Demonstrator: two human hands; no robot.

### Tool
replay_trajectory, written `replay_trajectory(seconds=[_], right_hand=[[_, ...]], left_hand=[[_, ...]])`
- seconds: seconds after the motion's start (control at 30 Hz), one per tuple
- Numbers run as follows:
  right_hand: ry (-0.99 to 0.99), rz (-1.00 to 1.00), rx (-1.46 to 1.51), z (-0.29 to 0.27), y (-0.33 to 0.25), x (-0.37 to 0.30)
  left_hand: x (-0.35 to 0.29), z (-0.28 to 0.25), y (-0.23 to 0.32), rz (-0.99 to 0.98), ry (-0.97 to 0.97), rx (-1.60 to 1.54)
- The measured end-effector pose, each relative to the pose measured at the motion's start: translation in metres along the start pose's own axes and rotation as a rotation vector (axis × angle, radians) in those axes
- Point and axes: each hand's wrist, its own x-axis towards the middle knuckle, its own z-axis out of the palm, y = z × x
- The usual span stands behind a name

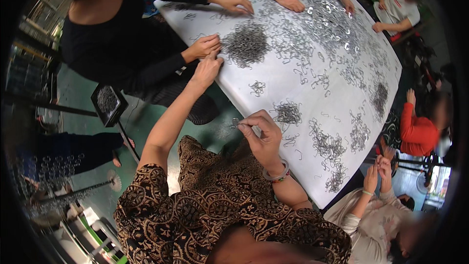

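My right hand (264,134), with a bangle on its wrist, is raised beside the near edge of the white table (278,85). Its thumb and forefinger pinch a few small metal hooks (236,122). Stretched forward, my left hand (207,71) is at the table's left edge, against another person's hand (207,46). Its fingers are curled; whatever they hold is hidden. Just beyond them lies a big dense heap of grey metal hooks (244,44). Nearer my right hand are a smaller pile (287,113) and a tiny cluster of hooks (257,88).
Loose hooks (327,24) spread over the far tabletop, where another person's hands (289,3) work. A person in black (122,34) stands close on the left. Several people sit along the right side. A black tray of hooks (107,100) stands left of me.
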Motion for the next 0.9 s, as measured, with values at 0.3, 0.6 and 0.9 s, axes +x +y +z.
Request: replay_trajectory(seconds=[0.3, 0.6, 0.9], right_hand=[[0.052, -0.076, 0.015, 0.001, 0.002, -0.002], [0.178, 0.041, 0.167, 0.017, 0.009, -0.015], [0.166, -0.169, -0.110, 0.015, 0.007, -0.017]], left_hand=[[-0.016, -0.033, 0.042, -0.224, 0.046, -0.403], [-0.106, -0.138, 0.156, -0.262, 0.186, -1.400], [-0.103, -0.130, 0.178, -0.278, 0.349, -1.278]])
